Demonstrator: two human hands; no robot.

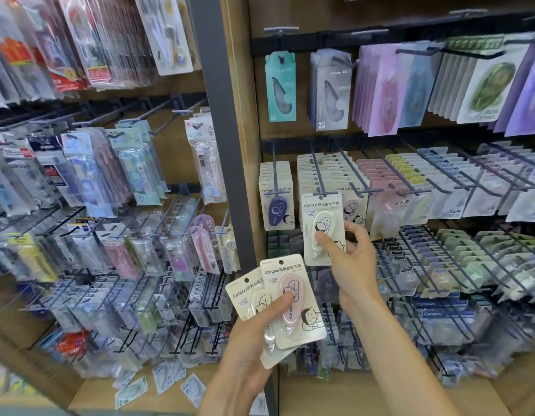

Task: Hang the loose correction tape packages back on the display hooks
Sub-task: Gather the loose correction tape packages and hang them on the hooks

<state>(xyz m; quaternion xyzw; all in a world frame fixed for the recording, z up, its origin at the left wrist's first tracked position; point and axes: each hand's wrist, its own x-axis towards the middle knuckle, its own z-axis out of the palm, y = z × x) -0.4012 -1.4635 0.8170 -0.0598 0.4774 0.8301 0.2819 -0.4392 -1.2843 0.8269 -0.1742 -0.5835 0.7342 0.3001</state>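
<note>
Package (323,228) upright, hole end up

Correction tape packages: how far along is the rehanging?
Done: cannot tell; the hooks already carry many packs. In hand: the right hand pinches a white package with its hole at a hook's tip. Left: the left hand grips a fan of packages, pink package on top, at least two behind.

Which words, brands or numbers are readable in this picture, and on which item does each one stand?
"Campus", "GOOD TIME": cream card with white tape, pinched by the right hand.
"Campus", "GOOD TIME": cream card with pink tape, held by the left hand.
"Campus": hanging card with navy tape.
"Campus": upper card with green tape.
Other packages: too blurred.
</note>
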